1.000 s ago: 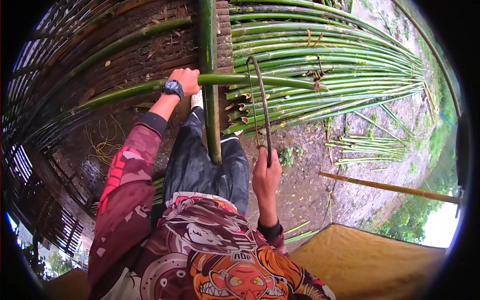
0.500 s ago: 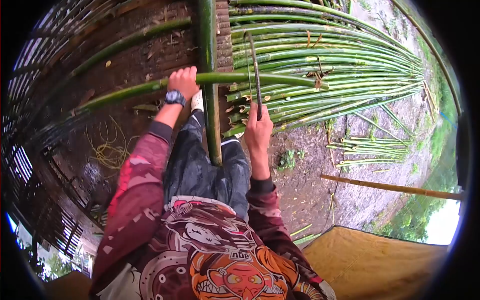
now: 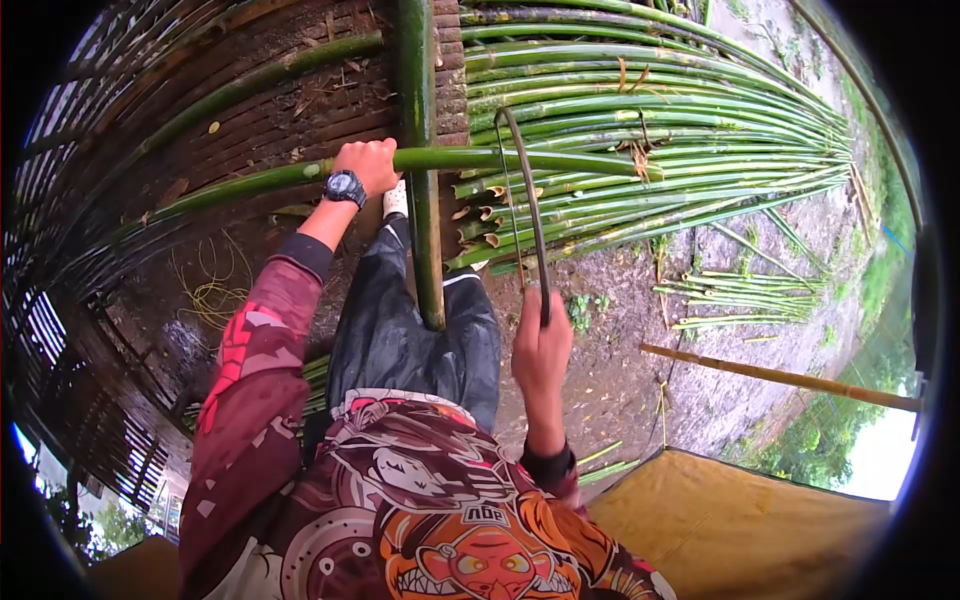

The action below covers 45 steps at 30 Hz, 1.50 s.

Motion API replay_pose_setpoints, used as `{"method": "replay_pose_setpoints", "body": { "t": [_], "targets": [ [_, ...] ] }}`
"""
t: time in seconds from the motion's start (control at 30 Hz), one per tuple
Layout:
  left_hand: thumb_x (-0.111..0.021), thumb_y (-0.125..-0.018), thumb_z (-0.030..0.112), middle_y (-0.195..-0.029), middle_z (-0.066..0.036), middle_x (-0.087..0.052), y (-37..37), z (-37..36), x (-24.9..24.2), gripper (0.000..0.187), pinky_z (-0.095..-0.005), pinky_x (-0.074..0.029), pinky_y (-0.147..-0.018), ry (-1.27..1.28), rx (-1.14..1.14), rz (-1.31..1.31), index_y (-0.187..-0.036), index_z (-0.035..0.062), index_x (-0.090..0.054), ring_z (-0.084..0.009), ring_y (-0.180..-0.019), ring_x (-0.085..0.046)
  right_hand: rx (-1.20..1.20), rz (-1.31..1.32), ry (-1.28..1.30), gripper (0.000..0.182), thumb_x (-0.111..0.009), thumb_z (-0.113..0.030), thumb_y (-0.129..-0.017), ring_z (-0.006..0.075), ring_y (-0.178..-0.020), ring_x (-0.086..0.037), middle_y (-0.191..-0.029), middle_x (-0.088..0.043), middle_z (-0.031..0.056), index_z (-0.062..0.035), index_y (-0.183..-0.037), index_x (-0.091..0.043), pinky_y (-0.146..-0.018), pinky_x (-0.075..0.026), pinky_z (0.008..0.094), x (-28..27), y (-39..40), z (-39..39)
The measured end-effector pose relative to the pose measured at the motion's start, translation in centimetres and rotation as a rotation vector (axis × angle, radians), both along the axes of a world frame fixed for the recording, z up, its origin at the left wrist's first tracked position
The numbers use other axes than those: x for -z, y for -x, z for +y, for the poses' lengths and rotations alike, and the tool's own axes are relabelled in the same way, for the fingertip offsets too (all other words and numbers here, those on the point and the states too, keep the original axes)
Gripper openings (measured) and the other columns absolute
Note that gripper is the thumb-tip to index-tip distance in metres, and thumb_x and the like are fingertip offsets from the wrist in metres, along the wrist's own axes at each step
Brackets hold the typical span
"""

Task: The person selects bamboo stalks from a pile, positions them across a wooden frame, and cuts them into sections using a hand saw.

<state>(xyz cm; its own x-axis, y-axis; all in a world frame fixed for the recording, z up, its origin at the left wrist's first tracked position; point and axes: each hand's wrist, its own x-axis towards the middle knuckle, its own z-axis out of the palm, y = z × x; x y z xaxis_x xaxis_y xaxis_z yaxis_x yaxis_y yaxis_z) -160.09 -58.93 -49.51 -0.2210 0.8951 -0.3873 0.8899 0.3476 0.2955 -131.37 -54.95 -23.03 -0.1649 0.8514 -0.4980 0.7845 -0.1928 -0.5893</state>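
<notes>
A long green bamboo pole (image 3: 455,158) lies across a thicker bamboo rail (image 3: 427,225) that runs out from between my legs. My left hand (image 3: 366,168), with a watch at the wrist, is wrapped round the pole just left of the rail. In my right hand (image 3: 542,338) is the handle end of a bow saw (image 3: 527,180). Its curved frame and thin blade cross the pole to the right of the rail. The pole's right end, with dry brown scraps at a joint, reaches past the saw over other poles.
A large stack of green bamboo poles (image 3: 700,130) spreads to the right. Shorter cut pieces (image 3: 745,300) lie on the muddy ground beyond. A yellow-brown tarp (image 3: 740,520) hangs at lower right, and a thin horizontal pole (image 3: 780,376) crosses above it. Tangled yellow cord (image 3: 215,290) lies at left.
My right hand has drawn the saw back toward my body and slightly right. My left hand keeps its grip on the pole, which has barely moved.
</notes>
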Motion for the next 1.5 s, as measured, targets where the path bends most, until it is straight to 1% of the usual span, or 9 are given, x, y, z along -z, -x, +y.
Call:
{"method": "replay_pose_setpoints", "body": {
  "t": [0.23,0.4,0.47,0.7,0.77,0.83,1.07,1.33,1.5],
  "targets": [
    [-0.073,-0.079,0.039,-0.086,-0.02,-0.074,0.3,0.9,-1.8,0.033,-0.0517,-0.06,-0.079,0.134,0.008,-0.066,-0.094,0.0095,-0.072,-0.0403,-0.084,-0.073,-0.067,-0.016,-0.05,0.033,-0.055,-0.029,-0.105,0.0502,-0.076,-0.063,-0.079,-0.064,0.0289,0.0012,-0.094,-0.061,-0.062,-0.046,0.0535,8.0,5.9,6.4],
    [-0.075,-0.07,0.036,-0.098,-0.022,-0.076,3.3,4.0,-2.6,0.041,-0.0453,-0.06,-0.086,0.419,0.011,-0.416,-0.097,0.005,-0.079,-0.0374,-0.092,-0.074,0.014,0.211,-0.155,0.036,-0.054,-0.03,-0.107,0.0247,-0.06,-0.051,-0.067,-0.052,0.0143,-0.0007,-0.087,-0.057,-0.059,-0.042,0.0391,12.8,2.9,3.1],
    [-0.076,-0.068,0.037,-0.098,-0.02,-0.076,4.0,4.5,-1.9,0.044,-0.0461,-0.059,-0.084,0.464,0.016,-0.41,-0.099,0.0054,-0.078,-0.0375,-0.092,-0.074,-0.014,0.224,-0.199,0.032,-0.055,-0.028,-0.106,0.0344,-0.064,-0.055,-0.069,-0.055,0.0182,-0.0014,-0.089,-0.058,-0.058,-0.042,0.0439,13.9,2.6,3.1],
    [-0.073,-0.08,0.045,-0.084,-0.014,-0.074,0.8,0.4,-1.8,0.038,-0.0504,-0.059,-0.071,0.014,-0.038,0.043,-0.09,0.0098,-0.065,-0.0367,-0.079,-0.073,-0.024,0.178,-0.171,0.03,-0.053,-0.027,-0.106,0.0424,-0.066,-0.058,-0.071,-0.057,0.0216,-0.0014,-0.09,-0.057,-0.059,-0.043,0.0477,10.8,3.3,4.0],
    [-0.073,-0.081,0.046,-0.081,-0.014,-0.074,0.4,-0.3,-1.2,0.038,-0.0501,-0.059,-0.069,0.005,-0.024,0.039,-0.09,0.0102,-0.065,-0.0362,-0.076,-0.073,0.027,0.12,-0.028,0.035,-0.053,-0.03,-0.107,0.0227,-0.063,-0.048,-0.068,-0.048,0.0137,-0.0001,-0.088,-0.056,-0.061,-0.041,0.0389,7.2,2.3,2.8],
    [-0.073,-0.081,0.047,-0.079,-0.014,-0.073,1.1,0.0,-0.8,0.038,-0.0498,-0.059,-0.066,-0.019,-0.003,0.05,-0.089,0.0105,-0.065,-0.0356,-0.072,-0.073,0.073,0.036,0.067,0.036,-0.053,-0.03,-0.107,0.0213,-0.064,-0.049,-0.068,-0.048,0.0135,0.0007,-0.089,-0.057,-0.06,-0.04,0.038,2.3,0.9,0.9],
    [-0.074,-0.08,0.051,-0.076,-0.014,-0.072,0.6,0.1,-0.7,0.043,-0.0484,-0.058,-0.06,-0.05,-0.022,0.077,-0.085,0.01,-0.062,-0.0334,-0.071,-0.073,-0.098,-0.002,-0.081,0.032,-0.054,-0.027,-0.104,0.0492,-0.071,-0.062,-0.074,-0.063,0.0286,0.0011,-0.092,-0.059,-0.06,-0.046,0.0518,7.4,6.6,7.6],
    [-0.069,-0.078,0.045,-0.089,-0.02,-0.075,2.3,2.2,-2.9,0.04,-0.0507,-0.059,-0.08,0.176,0.001,-0.102,-0.093,0.0088,-0.075,-0.0401,-0.085,-0.073,0.027,0.2,-0.116,0.032,-0.054,-0.026,-0.106,0.0295,-0.061,-0.048,-0.066,-0.049,0.0149,0.0008,-0.088,-0.057,-0.06,-0.04,0.041,11.7,3.4,4.9],
    [-0.07,-0.075,0.045,-0.094,-0.022,-0.075,2.9,3.0,-3.0,0.042,-0.0501,-0.059,-0.087,0.277,0.029,-0.136,-0.094,0.0077,-0.077,-0.0403,-0.092,-0.072,-0.032,0.264,-0.205,0.026,-0.054,-0.024,-0.105,0.0425,-0.069,-0.056,-0.074,-0.055,0.0214,-0.0022,-0.09,-0.057,-0.061,-0.043,0.0466,13.2,3.2,4.7]
  ]
}}
